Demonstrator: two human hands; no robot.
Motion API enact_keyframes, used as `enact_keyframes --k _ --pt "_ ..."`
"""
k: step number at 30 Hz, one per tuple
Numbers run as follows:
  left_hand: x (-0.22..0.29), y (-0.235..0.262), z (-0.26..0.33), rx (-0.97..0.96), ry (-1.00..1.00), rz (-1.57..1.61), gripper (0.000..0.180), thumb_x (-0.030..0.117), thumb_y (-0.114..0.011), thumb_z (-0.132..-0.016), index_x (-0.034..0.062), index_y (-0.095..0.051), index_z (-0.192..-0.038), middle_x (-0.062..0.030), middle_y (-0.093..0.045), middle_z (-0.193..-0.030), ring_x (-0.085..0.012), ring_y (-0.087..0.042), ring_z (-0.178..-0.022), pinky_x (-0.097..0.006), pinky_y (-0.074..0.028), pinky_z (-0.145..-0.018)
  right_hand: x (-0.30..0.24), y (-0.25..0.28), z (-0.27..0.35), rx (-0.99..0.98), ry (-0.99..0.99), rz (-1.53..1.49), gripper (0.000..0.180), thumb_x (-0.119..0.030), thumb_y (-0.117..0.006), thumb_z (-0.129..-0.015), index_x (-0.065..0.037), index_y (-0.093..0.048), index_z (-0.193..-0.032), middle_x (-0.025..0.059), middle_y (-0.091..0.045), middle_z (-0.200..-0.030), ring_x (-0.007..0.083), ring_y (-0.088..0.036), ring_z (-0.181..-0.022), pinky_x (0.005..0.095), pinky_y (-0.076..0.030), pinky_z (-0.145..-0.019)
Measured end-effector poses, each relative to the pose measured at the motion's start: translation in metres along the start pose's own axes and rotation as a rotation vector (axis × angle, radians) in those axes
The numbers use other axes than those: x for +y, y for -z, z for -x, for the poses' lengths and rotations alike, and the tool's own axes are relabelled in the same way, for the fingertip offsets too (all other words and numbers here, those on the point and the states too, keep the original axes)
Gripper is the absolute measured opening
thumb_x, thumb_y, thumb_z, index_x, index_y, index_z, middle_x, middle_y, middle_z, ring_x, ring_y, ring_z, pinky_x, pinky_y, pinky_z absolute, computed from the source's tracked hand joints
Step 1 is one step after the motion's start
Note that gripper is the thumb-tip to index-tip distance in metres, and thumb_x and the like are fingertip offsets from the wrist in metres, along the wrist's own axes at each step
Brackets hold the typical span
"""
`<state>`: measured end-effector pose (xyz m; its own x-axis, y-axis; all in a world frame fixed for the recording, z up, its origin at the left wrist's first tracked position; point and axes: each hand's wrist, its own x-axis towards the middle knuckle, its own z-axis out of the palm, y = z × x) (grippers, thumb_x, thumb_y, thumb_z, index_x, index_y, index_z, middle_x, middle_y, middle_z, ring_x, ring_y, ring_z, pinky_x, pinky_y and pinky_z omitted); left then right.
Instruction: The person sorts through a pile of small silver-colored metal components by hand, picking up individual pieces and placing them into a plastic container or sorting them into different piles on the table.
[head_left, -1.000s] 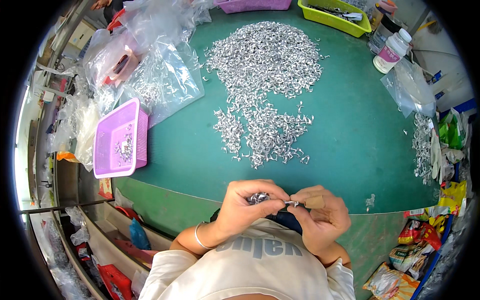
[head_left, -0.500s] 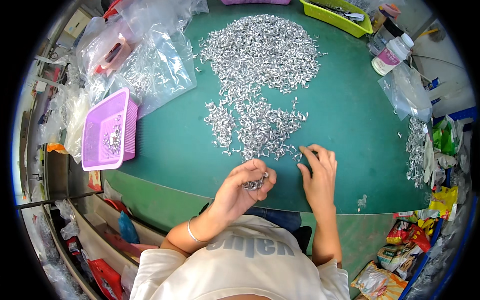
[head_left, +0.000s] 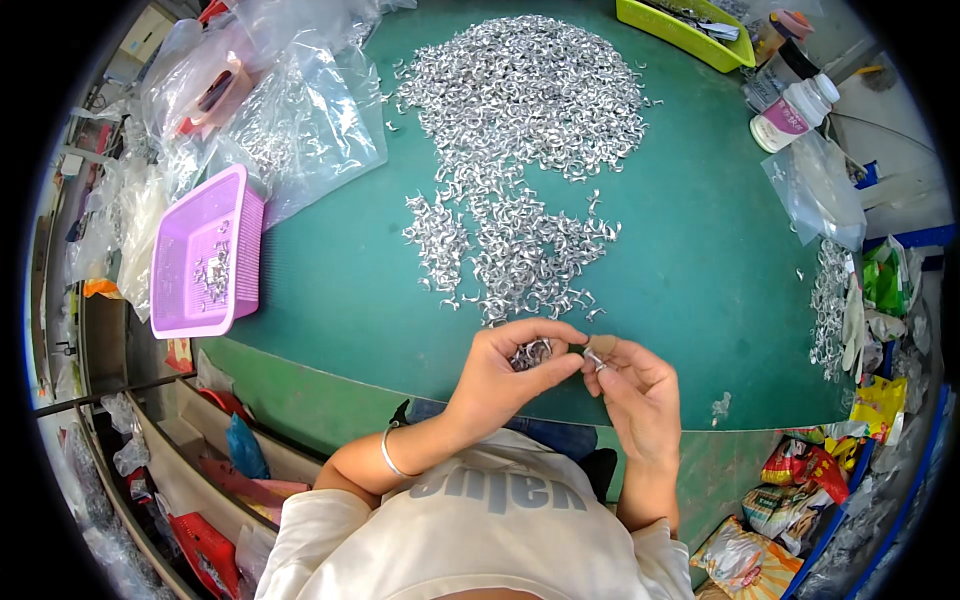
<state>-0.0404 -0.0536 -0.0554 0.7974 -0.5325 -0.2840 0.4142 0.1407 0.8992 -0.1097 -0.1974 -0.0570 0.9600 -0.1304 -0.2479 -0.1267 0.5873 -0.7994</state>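
Several small curved silvery metal pieces [head_left: 530,353] are cupped in my left hand [head_left: 510,372], whose thumb and forefinger reach toward the right. Beside it, my right hand [head_left: 640,395] pinches one curved metal piece [head_left: 594,361] between thumb and fingers. The fingertips of both hands meet around that piece; whether the left ones also grip it I cannot tell. Just beyond my hands lies a small heap of the same metal pieces [head_left: 530,255] on the green table [head_left: 700,300]. It joins a much larger pile [head_left: 525,90] farther back.
A purple plastic basket [head_left: 245,275] with some metal pieces stands at the left, near clear plastic bags [head_left: 330,130]. A yellow-green tray [head_left: 690,38] sits at the back right. White bottle [head_left: 795,112], clear bag [head_left: 815,190] and more metal pieces [head_left: 828,310] line the right edge.
My right hand has left the edge of the heap and come in toward my left hand, now with a metal piece in its fingertips. My left hand has turned and stretched its fingers rightward.
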Motion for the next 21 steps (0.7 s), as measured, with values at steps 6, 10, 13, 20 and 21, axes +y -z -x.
enact_keyframes --k 6,10,13,20,21 --pt "0.014 0.002 0.006 -0.023 -0.217 -0.237 0.015 -0.003 -0.064 -0.071 -0.0023 -0.063 -0.086 -0.0042 -0.055 -0.07 -0.0076 -0.047 -0.063 -0.021 -0.037 -0.054 0.002 -0.005 0.005 -0.028 0.005 -0.118 0.018 0.0 -0.054 -0.08 0.005 -0.055 -0.098 0.0134 -0.06 -0.093 0.0155 -0.056 -0.082 0.0241 -0.043 -0.065" --pt "0.013 0.003 0.01 -0.024 -0.279 -0.217 0.014 -0.004 -0.065 -0.069 -0.0024 -0.063 -0.083 -0.0055 -0.056 -0.07 -0.0086 -0.049 -0.063 -0.021 -0.037 -0.055 0.0 -0.009 0.006 -0.077 -0.08 -0.204 0.016 -0.004 -0.053 -0.082 0.004 -0.055 -0.096 0.0123 -0.06 -0.09 0.0147 -0.056 -0.079 0.0244 -0.042 -0.065" --pt "0.019 0.002 0.013 -0.028 -0.278 -0.215 0.013 -0.004 -0.065 -0.069 -0.0027 -0.063 -0.081 -0.0063 -0.056 -0.07 -0.0093 -0.049 -0.063 -0.021 -0.038 -0.056 0.001 -0.014 0.008 -0.087 -0.123 -0.305 0.015 -0.005 -0.052 -0.083 0.003 -0.054 -0.095 0.0117 -0.06 -0.089 0.0144 -0.055 -0.078 0.0245 -0.042 -0.065" --pt "0.018 0.001 0.016 -0.056 -0.334 -0.114 0.013 -0.005 -0.064 -0.071 -0.0018 -0.064 -0.084 -0.0074 -0.057 -0.073 -0.0105 -0.054 -0.063 -0.021 -0.041 -0.053 0.0 -0.021 0.012 -0.094 -0.012 -0.208 0.015 -0.007 -0.052 -0.084 0.004 -0.053 -0.095 0.0119 -0.059 -0.089 0.0149 -0.055 -0.078 0.0248 -0.042 -0.064" --pt "0.019 0.001 0.017 -0.061 -0.343 -0.11 0.013 -0.005 -0.064 -0.071 -0.0019 -0.064 -0.084 -0.0077 -0.057 -0.074 -0.0108 -0.054 -0.063 -0.021 -0.041 -0.053 0.0 -0.021 0.013 -0.102 -0.005 -0.213 0.016 -0.007 -0.053 -0.084 0.004 -0.053 -0.095 0.012 -0.059 -0.089 0.015 -0.055 -0.078 0.0248 -0.041 -0.064"
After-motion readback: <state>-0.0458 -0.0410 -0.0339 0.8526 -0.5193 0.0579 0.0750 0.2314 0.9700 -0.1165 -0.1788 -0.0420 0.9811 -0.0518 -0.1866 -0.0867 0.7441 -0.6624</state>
